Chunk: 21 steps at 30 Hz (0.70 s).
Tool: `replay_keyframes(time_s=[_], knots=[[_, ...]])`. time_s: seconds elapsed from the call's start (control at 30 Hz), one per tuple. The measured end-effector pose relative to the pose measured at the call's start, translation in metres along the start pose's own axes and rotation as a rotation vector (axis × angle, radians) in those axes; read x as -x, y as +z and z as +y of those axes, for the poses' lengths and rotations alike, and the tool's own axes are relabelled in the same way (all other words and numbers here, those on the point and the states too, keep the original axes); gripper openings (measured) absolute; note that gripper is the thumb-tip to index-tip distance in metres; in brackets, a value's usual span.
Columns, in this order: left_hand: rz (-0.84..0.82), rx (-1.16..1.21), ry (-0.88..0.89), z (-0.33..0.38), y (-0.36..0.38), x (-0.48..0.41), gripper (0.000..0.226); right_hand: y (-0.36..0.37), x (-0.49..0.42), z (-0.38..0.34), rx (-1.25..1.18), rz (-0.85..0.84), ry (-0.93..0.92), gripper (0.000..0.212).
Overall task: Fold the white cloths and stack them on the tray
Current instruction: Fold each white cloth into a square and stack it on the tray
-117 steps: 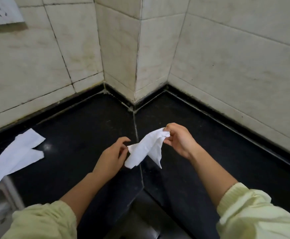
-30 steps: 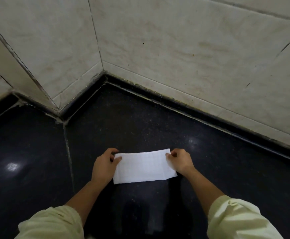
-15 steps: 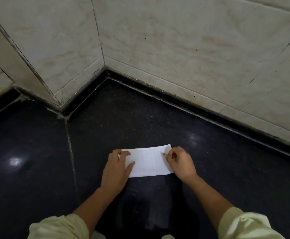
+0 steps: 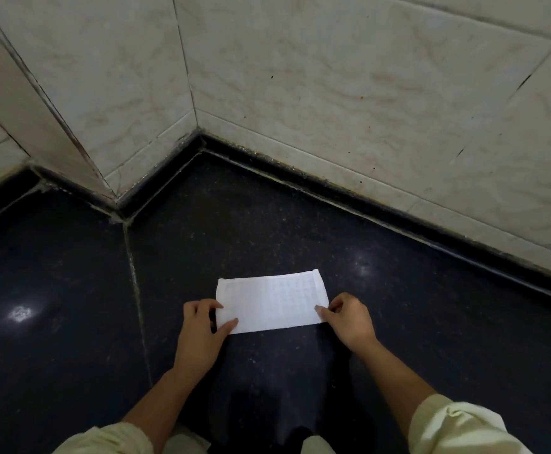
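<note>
My left hand [image 4: 202,326] pinches the near-left corner of the white cloth [image 4: 270,301], which lies flat as a strip on the dark counter [image 4: 71,290]. My right hand [image 4: 349,317] pinches the near-right corner. Recommendation: lift both corners together, match edges squarely, then press the crease. No tray in view.

Dim, flat light from overhead. The glossy black desk [image 4: 71,339] shows two small glare spots [image 4: 20,313], the brighter at left; the white cloth [image 4: 272,301] nearly washes out. Lines on the tiled wall [image 4: 333,77] bow toward the edges.
</note>
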<state>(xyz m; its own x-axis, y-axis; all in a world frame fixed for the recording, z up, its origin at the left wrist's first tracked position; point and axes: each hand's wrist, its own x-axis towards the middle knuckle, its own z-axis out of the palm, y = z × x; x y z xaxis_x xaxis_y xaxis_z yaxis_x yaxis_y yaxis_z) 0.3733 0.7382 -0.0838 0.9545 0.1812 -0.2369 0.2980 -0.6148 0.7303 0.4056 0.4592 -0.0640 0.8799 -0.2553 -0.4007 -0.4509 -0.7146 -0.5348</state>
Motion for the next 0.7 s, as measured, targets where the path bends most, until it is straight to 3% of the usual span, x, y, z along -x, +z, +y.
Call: replay_keyframes(time_s=[0.2,0.37,0.5,0.7], knots=[[0.005,0.101,-0.021,-0.002,0.000,0.002,0.036,0.002,-0.003,-0.006,-0.063,0.038,0.112,0.047],[0.038,0.187,-0.057,-0.003,-0.001,0.000,0.029,0.008,-0.010,-0.023,-0.118,-0.015,0.267,0.027],[0.024,0.254,-0.109,-0.006,-0.004,-0.006,0.029,0.006,-0.010,-0.032,-0.299,-0.030,0.366,0.034],[-0.045,0.172,-0.095,-0.008,-0.009,-0.010,0.037,0.003,-0.014,-0.029,-0.409,-0.025,0.351,0.017]])
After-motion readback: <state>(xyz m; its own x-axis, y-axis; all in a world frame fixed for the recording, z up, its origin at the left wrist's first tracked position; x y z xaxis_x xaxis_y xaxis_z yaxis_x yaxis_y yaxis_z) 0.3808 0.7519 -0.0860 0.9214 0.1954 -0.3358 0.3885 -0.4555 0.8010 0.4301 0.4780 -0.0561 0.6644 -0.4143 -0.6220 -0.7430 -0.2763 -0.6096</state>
